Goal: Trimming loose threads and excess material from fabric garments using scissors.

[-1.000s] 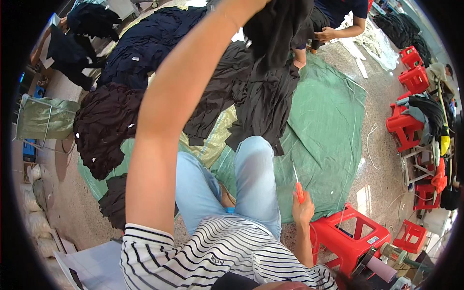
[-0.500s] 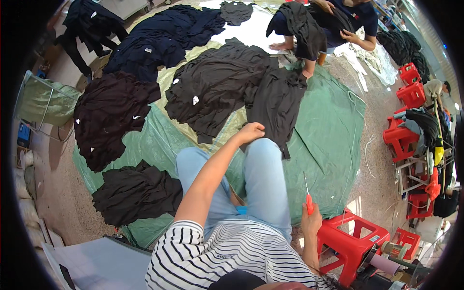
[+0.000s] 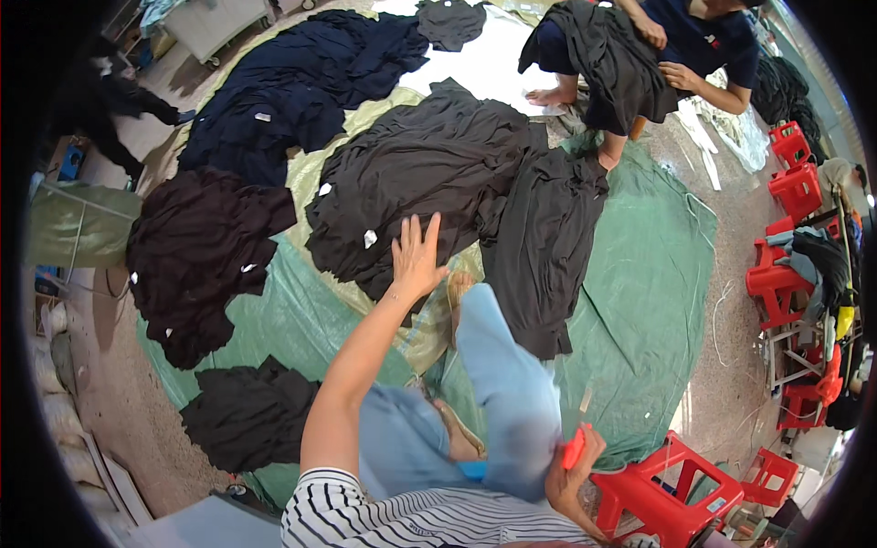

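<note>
My left hand [image 3: 417, 265] reaches forward with fingers spread, holding nothing. It is over the near edge of a large pile of dark grey garments [image 3: 411, 164]; whether it touches the cloth I cannot tell. Low on the right, my right hand [image 3: 577, 470] is closed round the red handle of a tool [image 3: 573, 447] with a thin shaft, blurred now. A narrower stack of dark garments [image 3: 539, 247] lies to the right of the big pile. Nearer to me on the left is a small black heap of clothing [image 3: 248, 411].
Green sheeting [image 3: 649, 274] covers the floor under the piles. Dark maroon garments [image 3: 201, 247] and navy garments [image 3: 301, 78] lie further left. A co-worker [image 3: 703, 55] sits at the far right with dark cloth. A red stool [image 3: 630, 489] stands beside me; another person [image 3: 110, 110] is far left.
My left hand has moved from beside my knee forward to the dark pile, and its fingers have spread. My right hand has lowered with the tool. The person at far left has moved further left.
</note>
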The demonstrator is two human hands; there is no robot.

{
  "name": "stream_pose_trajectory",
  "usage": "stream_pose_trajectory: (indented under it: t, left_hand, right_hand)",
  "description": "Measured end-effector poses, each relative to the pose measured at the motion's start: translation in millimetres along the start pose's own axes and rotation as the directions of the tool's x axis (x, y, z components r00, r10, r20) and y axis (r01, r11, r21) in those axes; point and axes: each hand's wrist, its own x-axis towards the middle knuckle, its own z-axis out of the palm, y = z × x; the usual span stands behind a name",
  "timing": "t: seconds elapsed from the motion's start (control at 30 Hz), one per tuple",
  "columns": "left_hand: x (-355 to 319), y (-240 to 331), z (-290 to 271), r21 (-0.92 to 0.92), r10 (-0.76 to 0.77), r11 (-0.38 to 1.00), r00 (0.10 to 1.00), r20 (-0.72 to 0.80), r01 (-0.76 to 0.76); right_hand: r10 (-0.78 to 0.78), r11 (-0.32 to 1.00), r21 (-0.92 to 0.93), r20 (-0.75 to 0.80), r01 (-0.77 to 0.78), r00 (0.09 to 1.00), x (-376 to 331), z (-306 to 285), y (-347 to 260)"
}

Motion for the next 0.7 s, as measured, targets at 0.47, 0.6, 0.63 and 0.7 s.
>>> stream_pose_trajectory:
  t: [0.47, 0.6, 0.63, 0.7]
  left_hand:
    - [294, 48, 62, 0.141, -0.068, 0.987, 0.996, -0.06, 0.076]
    - [300, 38, 101, 0.277, -0.156, 0.953, 0.983, 0.095, 0.124]
    - [306, 33, 112, 0.333, -0.135, 0.935, 0.991, 0.022, 0.12]
    - [307, 31, 123, 0.495, -0.014, 0.863, 0.986, -0.166, 0.096]
  right_hand:
    - [0.19, 0.962, -0.202, -0.001, -0.186, 0.982, 71, 49, 99]
    - [0.178, 0.951, -0.26, 0.018, -0.167, 0.984, 98, 42, 133]
    - [0.186, 0.947, -0.271, 0.028, -0.171, 0.982, 97, 39, 137]
    - [0.196, 0.941, -0.289, 0.046, -0.175, 0.98, 97, 32, 144]
